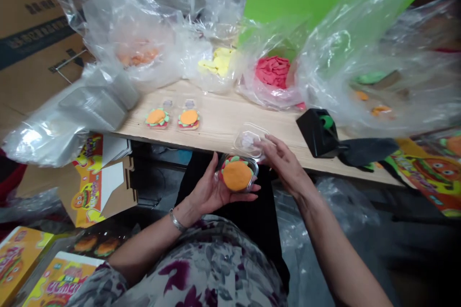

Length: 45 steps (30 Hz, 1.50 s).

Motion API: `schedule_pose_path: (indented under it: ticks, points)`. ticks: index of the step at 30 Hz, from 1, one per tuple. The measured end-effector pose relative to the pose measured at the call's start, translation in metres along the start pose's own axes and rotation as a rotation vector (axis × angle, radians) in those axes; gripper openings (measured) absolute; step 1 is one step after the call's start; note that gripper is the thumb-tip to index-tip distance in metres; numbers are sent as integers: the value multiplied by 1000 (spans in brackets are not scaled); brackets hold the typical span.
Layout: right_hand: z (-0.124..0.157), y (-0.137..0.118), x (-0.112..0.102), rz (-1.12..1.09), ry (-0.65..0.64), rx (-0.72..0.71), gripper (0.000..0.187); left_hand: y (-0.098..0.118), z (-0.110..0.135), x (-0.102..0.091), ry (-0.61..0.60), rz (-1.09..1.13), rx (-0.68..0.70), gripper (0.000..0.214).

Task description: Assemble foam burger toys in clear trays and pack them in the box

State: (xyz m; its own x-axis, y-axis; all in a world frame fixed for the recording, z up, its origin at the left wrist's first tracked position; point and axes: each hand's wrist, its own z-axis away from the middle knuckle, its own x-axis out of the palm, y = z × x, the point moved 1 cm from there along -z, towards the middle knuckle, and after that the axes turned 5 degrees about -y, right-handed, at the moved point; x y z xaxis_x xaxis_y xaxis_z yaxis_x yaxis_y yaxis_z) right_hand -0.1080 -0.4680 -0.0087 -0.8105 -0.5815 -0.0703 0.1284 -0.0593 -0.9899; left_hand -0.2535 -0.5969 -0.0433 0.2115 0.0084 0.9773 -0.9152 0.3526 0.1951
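My left hand point(212, 189) cradles a clear plastic clamshell box point(254, 165) from below, its fingers curled around the base. Inside lies a toy burger point(237, 175) with an orange bun and green and red layers. The box's clear lid point(248, 140) is swung up, away from me, over the table edge. At the lid's right side, the bent fingers of my right hand point(286, 160) hold its edge; the thumb is hard to make out. Farther left on the table lie two more clear boxes with toy burgers, one point(157, 117) beside the other point(188, 118).
Plastic bags along the back hold orange pieces point(139, 56), yellow pieces point(219, 61) and red pieces point(275, 72). A black tape dispenser point(317, 132) stands at the right. Stacked clear containers point(97, 105) lie at the left, above printed cartons point(84, 192).
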Motion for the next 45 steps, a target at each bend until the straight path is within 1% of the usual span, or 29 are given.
schedule_pose_path:
  ticks: [3,6,8,10,12,13,15,20,26,30,33,37,40,43,44,45]
  points:
    - [-5,3,1,-100,-104,-96,51,-4,-8,5,30,-4,9,67]
    - [3,7,0,-70,-121,-254,52,-7,-16,8,46,-5,39,57]
    - [11,10,-2,-46,-161,-344,65,-9,-20,9,23,6,26,57]
    - [19,14,-5,-10,-209,-399,89,-10,-25,10,18,18,22,55]
    - [25,16,-6,59,-220,-414,109,-11,-29,10,35,12,21,54]
    - [27,17,-6,98,-214,-409,115,-11,-31,9,44,5,15,54]
    - [30,18,-6,161,-196,-398,118,-12,-34,9,49,-9,-10,57]
    - [32,19,-5,192,-152,-404,113,-14,-40,9,38,-13,-30,61]
    - [32,19,-8,157,-158,-427,111,-17,-40,10,31,-13,-41,59]
    - [35,24,-15,193,-198,-433,97,-16,-41,10,60,3,-18,54]
    - [39,28,-20,250,-222,-503,89,-16,-42,8,47,5,-30,55]
    - [46,31,-25,388,-269,-595,87,-17,-47,6,-15,26,-77,63]
    - [47,33,-27,531,-295,-654,86,-18,-50,10,-48,46,-51,67]
    - [46,35,-28,681,-281,-752,78,-18,-50,14,-81,31,-31,75]
    - [47,36,-28,721,-270,-791,74,-19,-49,15,-88,11,-32,76]
    - [49,37,-28,756,-258,-829,70,-19,-48,14,-88,-20,-38,73]
